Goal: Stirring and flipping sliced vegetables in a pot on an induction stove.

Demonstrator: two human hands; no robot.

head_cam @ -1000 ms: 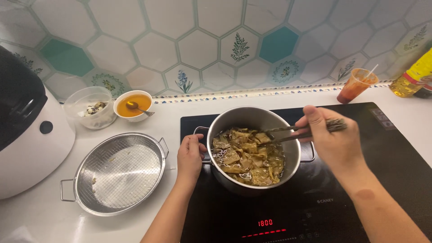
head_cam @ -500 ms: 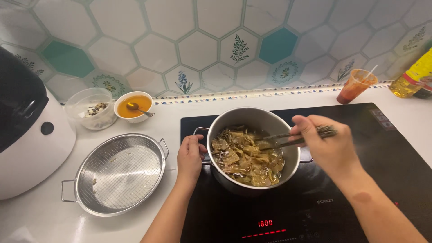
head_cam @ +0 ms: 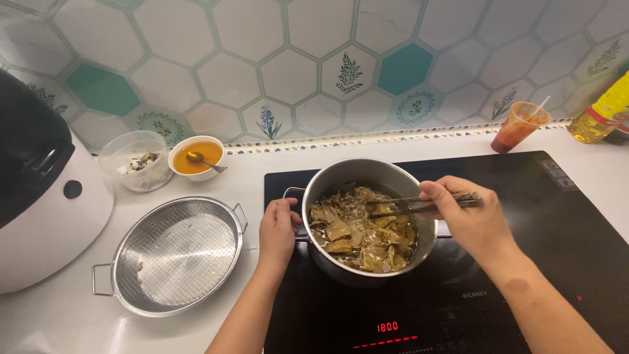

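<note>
Cooktop [head_cam: 524, 275], black glass with a lit red readout at its near edge, carries a steel pot [head_cam: 367, 180] on its left zone. Contents of the pot are brown, flat strips of food [head_cam: 357, 233] in dark liquid, already mixed and coloured; judged from this, cooking is well advanced, with stirring in hand and nothing yet lifted out. Left hand [head_cam: 278, 231] is closed around the pot's left side handle, steadying it. Right hand [head_cam: 470, 217] is curled shut on a pair of chopsticks [head_cam: 400, 206], tips reaching over the food. Left of the pot, on the white counter [head_cam: 262, 167], a round wire strainer [head_cam: 173, 252] sits nearly bare. Farther back stand a bowl of orange sauce [head_cam: 195, 157] with a spoon, a clear container [head_cam: 134, 160], and a cup of red sauce [head_cam: 517, 126].
</note>
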